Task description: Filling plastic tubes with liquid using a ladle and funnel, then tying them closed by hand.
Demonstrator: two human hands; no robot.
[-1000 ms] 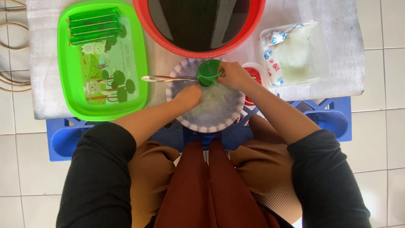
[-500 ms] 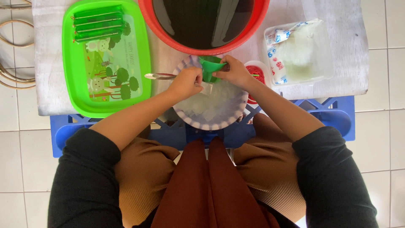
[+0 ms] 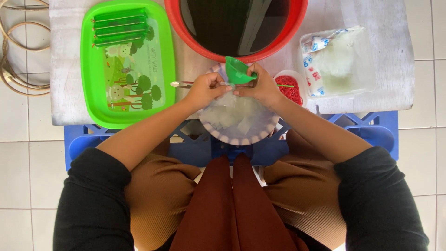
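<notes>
My right hand [image 3: 262, 88] holds a small green funnel [image 3: 238, 69], tilted, just in front of the red basin's rim. My left hand [image 3: 206, 89] pinches a thin clear plastic sleeve [image 3: 227, 84] at the funnel's spout, fingers closed. Both hands hover over the far edge of a round plate [image 3: 241, 139] that holds pale translucent jelly pieces. A metal spoon [image 3: 179, 84] rests at the plate's left, its handle sticking out past my left hand.
A red basin [image 3: 179, 23] of dark liquid stands behind the plate. At the left, a green tray [image 3: 125, 116] carries several filled green sticks [image 3: 120, 27]. A bowl of red rubber bands [image 3: 289, 88] and a clear container [image 3: 344, 60] sit at the right. A blue crate [image 3: 371, 135] is below.
My left hand rose from the plate's middle to the funnel's spout. The funnel shifted slightly up and right toward the basin and tilted.
</notes>
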